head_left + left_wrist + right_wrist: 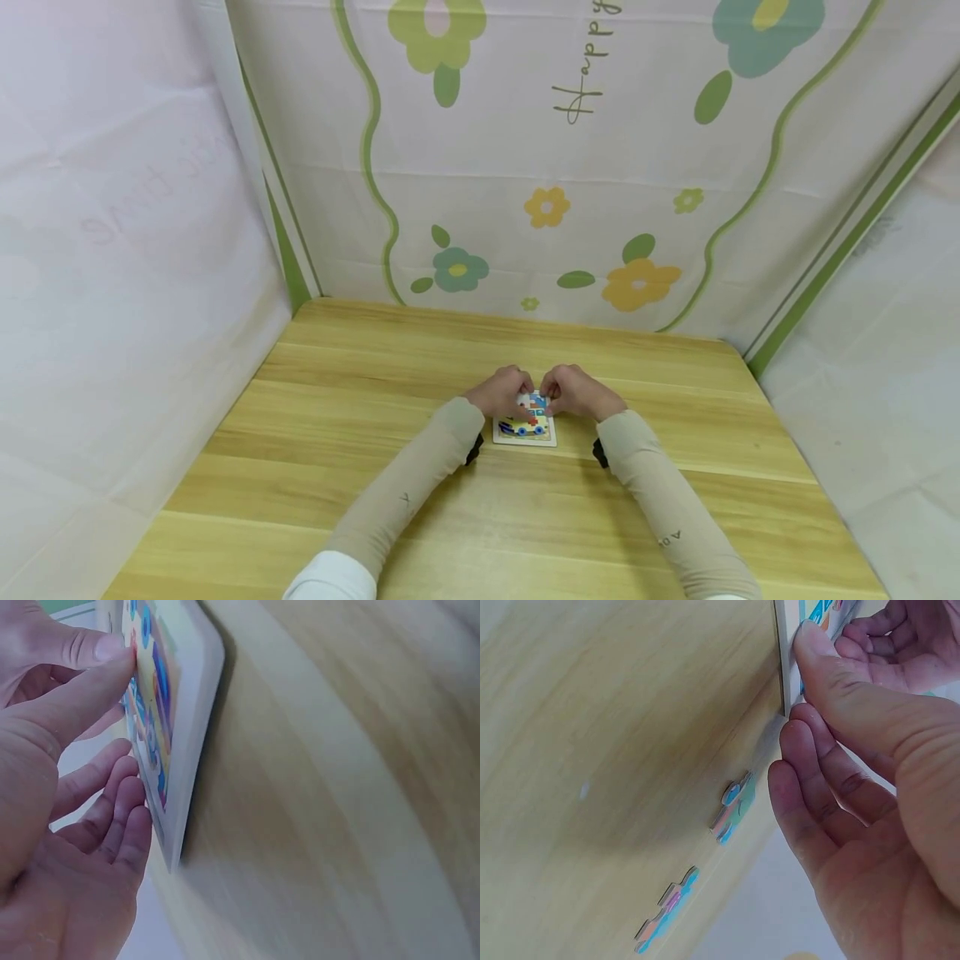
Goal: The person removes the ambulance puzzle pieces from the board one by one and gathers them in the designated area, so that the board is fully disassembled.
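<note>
Behind both hands (542,393) and puzzle board (525,432), backdrop (525,167) lettering "Happy".

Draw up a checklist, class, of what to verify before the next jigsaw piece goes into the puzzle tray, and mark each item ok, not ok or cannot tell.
1. Puzzle tray lies flat on the wooden table: ok.
2. Left hand is at the tray, its fingers touching the picture face: ok.
3. Right hand is at the tray, thumb at its edge: ok.
4. Loose jigsaw pieces are at hand: ok, one and another lie on the table beside the right hand.
5. Either hand already holds a piece: cannot tell, the fingers hide it.
6. Which gaps in the tray remain: cannot tell, the hands cover the far part.
</note>
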Demonstrator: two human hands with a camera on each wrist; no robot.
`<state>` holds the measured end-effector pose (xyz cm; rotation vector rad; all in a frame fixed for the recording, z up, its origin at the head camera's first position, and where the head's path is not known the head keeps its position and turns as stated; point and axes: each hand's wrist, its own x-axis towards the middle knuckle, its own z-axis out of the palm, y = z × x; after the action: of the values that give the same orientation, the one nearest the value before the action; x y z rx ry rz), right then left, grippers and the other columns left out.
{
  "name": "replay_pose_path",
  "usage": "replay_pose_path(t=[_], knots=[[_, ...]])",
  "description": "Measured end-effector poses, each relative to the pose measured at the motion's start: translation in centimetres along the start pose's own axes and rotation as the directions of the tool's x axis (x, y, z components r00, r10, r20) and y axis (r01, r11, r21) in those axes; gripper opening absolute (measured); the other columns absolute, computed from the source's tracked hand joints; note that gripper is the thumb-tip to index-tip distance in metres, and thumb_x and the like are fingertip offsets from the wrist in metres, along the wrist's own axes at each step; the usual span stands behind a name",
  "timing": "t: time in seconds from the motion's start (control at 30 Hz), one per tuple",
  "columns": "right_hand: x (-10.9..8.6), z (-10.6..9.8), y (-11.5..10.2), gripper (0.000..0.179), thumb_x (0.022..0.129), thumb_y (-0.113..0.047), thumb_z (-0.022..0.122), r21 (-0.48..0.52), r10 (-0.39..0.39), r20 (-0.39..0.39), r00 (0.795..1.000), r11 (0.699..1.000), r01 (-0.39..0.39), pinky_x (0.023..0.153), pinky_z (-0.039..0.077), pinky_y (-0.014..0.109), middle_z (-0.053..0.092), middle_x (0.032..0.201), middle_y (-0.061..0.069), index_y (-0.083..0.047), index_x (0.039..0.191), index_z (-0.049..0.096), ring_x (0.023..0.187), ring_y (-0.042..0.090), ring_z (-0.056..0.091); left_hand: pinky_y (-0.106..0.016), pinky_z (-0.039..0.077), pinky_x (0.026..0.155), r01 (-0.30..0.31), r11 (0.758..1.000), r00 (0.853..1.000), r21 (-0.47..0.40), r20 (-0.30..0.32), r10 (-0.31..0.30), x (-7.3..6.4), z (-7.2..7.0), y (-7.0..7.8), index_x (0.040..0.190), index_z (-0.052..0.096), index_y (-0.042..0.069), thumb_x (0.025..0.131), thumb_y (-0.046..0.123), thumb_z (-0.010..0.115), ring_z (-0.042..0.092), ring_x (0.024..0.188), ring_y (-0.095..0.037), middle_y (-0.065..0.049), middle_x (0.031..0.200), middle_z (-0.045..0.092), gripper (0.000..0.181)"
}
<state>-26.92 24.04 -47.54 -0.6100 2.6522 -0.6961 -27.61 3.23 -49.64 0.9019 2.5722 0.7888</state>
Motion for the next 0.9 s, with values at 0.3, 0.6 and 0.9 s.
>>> replay_pose_path(t=[0.3, 0.6, 0.9], knots=[[-0.13, 0.06, 0.18, 0.02, 0.088, -0.006, 0.085, -0.006, 0.0, 0.005, 1.0, 1.0, 0.0, 0.08, 0.057, 0.033, 0.074, 0.098, 0.006, -0.004, 0.105, 0.076, 0.085, 0.013, 0.063, -0.032, 0.053, 0.103, 0.015, 0.999, 1.0, -0.03, -0.022, -0.016, -0.02, 0.22, 0.3, 0.127, 0.067, 0.001, 0.089, 0.027, 0.088, 0.059, 0.115, -0.019, -0.01, 0.126, 0.067, 0.05], [-0.07, -0.03, 0.31, 0.021, 0.088, -0.006, 0.086, -0.014, 0.004, 0.007, 1.0, 1.0, -0.004, 0.082, 0.057, 0.034, 0.073, 0.098, 0.005, -0.005, 0.105, 0.075, 0.087, 0.013, 0.064, -0.034, 0.053, 0.103, 0.034, 0.998, 0.999, -0.049, -0.018, -0.035, -0.09, 0.12, 0.71, 0.127, 0.067, -0.001, 0.089, 0.024, 0.088, 0.06, 0.115, -0.02, -0.012, 0.126, 0.067, 0.05], [-0.7, -0.11, 0.35, 0.013, 0.093, -0.006, 0.081, 0.015, -0.017, -0.054, 0.998, 1.0, 0.018, 0.082, 0.059, 0.034, 0.073, 0.098, 0.006, -0.004, 0.103, 0.074, 0.088, 0.015, 0.065, -0.033, 0.053, 0.102, 0.048, 0.997, 0.999, -0.053, -0.012, -0.049, -0.02, 0.22, 0.78, 0.128, 0.067, 0.0, 0.089, 0.025, 0.088, 0.059, 0.114, -0.019, -0.01, 0.126, 0.066, 0.05]])
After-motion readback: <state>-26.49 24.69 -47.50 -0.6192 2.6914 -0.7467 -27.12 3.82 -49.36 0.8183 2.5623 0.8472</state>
